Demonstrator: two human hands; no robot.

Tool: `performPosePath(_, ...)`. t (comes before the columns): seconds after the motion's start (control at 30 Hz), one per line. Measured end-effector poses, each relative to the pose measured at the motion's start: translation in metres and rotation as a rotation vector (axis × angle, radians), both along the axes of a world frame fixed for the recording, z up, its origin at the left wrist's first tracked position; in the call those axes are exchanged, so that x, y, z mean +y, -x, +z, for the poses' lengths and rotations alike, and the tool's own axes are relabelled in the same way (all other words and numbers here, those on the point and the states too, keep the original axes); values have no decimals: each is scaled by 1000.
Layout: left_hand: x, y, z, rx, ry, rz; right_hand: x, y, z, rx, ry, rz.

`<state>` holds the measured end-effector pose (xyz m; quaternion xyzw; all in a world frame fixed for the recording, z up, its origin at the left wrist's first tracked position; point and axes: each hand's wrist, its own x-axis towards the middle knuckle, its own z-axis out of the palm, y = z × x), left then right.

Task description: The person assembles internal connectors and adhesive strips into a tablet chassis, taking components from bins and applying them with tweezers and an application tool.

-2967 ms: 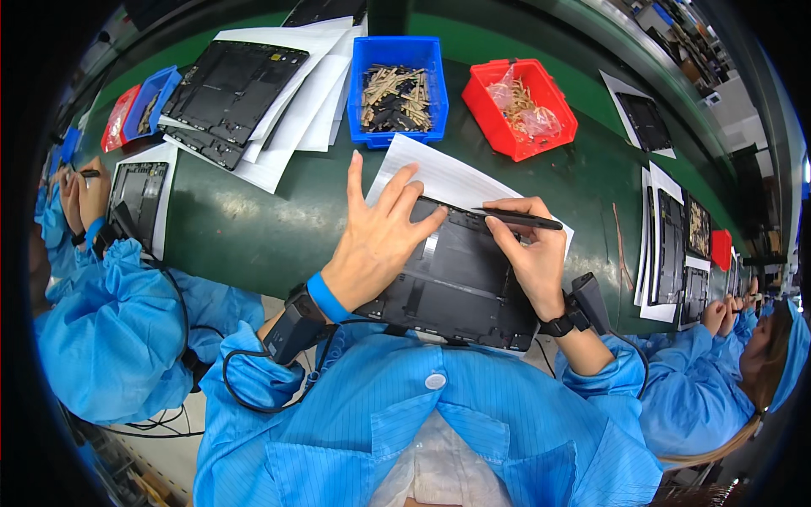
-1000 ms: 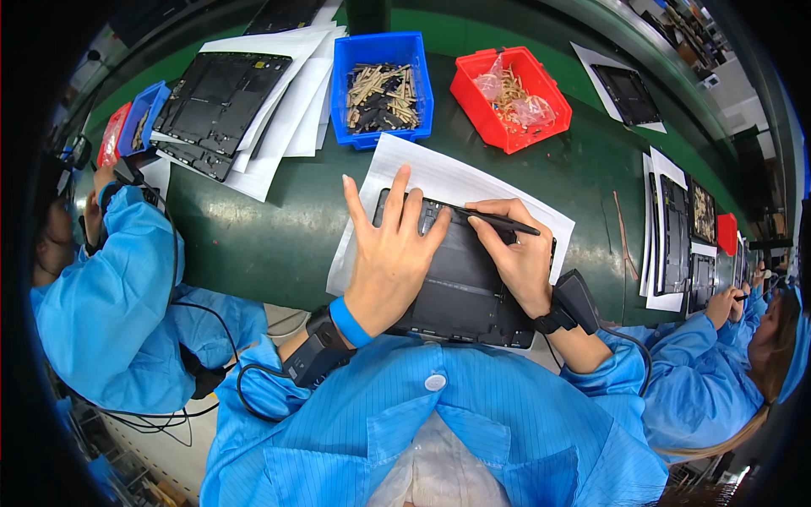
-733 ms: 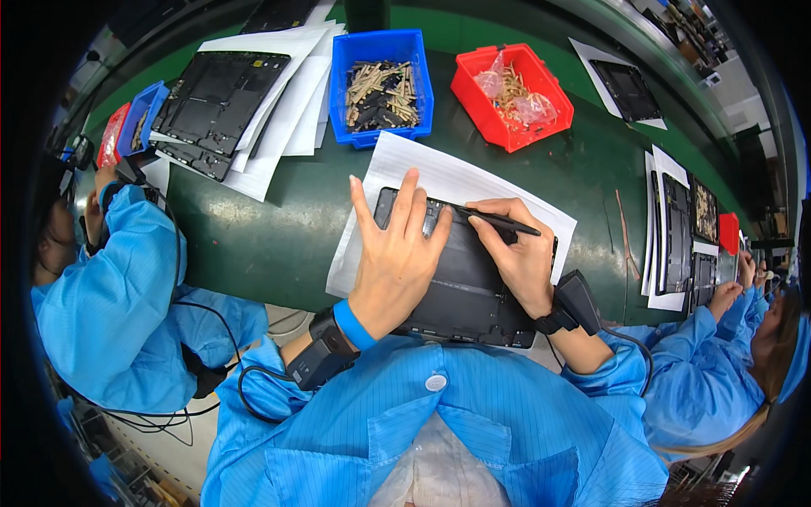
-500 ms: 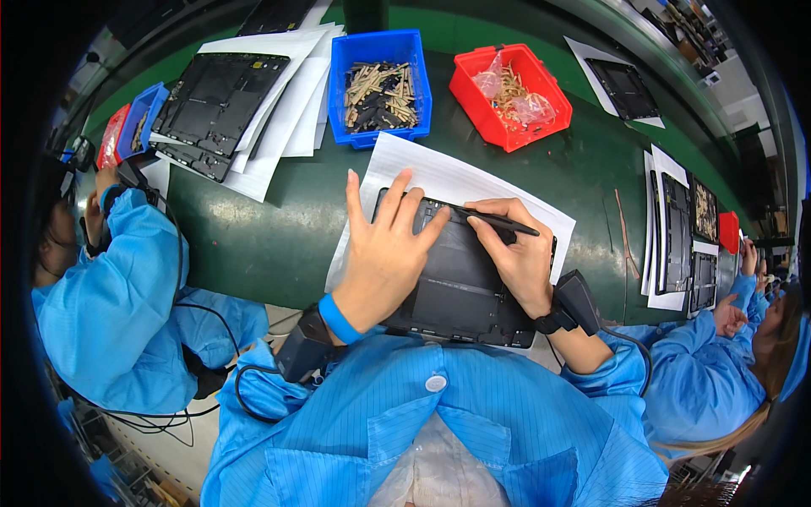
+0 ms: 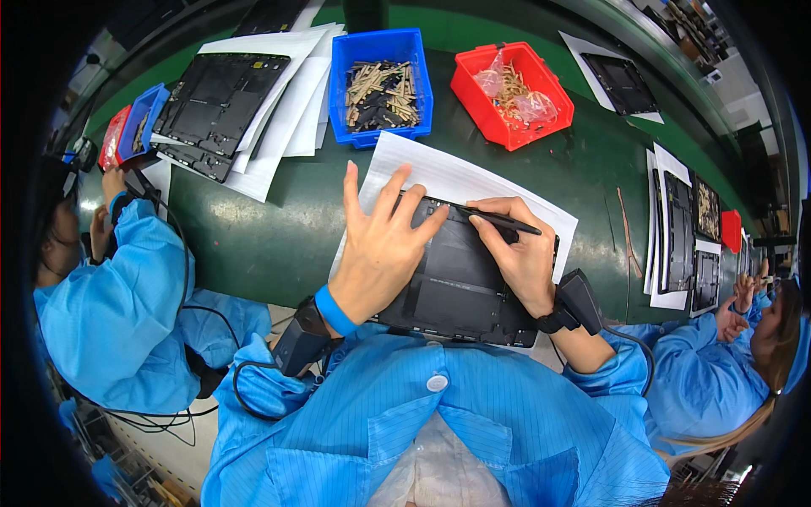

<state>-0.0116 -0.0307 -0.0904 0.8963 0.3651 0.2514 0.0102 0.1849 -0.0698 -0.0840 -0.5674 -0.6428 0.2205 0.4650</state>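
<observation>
A flat black device housing (image 5: 452, 300), like a laptop or tablet shell, lies on white paper (image 5: 532, 206) in front of me. My left hand (image 5: 387, 239) is spread over its left part, fingers apart, thumb and fingertips near the far edge; no object is in it. In my right hand (image 5: 522, 258), a slim black pointed tool (image 5: 517, 225) is pinched between thumb and forefinger. Its tip is at the housing's far edge, close to the left thumb. Whether it is tweezers or a prying stick, I cannot tell.
Beyond the paper stand a blue bin (image 5: 380, 135) of thin brownish strips and black bits, and a red bin (image 5: 511, 139) of scraps. Housings on paper (image 5: 221, 93) are stacked at left, more (image 5: 676, 228) at right. Co-workers in blue sit either side. Cables run from my wrist devices.
My hands and the tool hold almost the same place, with only a slight shift. The left co-worker's hands and the right co-worker's hands have moved a little.
</observation>
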Motion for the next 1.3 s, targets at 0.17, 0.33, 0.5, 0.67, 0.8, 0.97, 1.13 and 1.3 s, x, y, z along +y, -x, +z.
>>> performPosePath(0.17,1,1,-2,13,-28,7,0,0,-1,5,-11,3)
performPosePath(0.33,0,0,0,14,-29,36,1,0,-2,-4,-24,3)
performPosePath(0.5,-4,-4,1,65,-80,89,0,0,0,-5,-13,6)
performPosePath(0.67,-2,5,0,-30,13,66,-1,1,1,-10,-6,8)
performPosePath(0.8,2,14,-1,-5,-30,84,1,0,-1,-4,-19,10)
performPosePath(0.97,4,14,-1,-29,-65,73,1,0,-2,12,-13,7)
performPosePath(1.13,2,12,-3,61,-154,180,3,-1,-3,7,-24,19)
performPosePath(1.3,4,13,3,1,-70,90,1,-2,-4,16,-79,35)
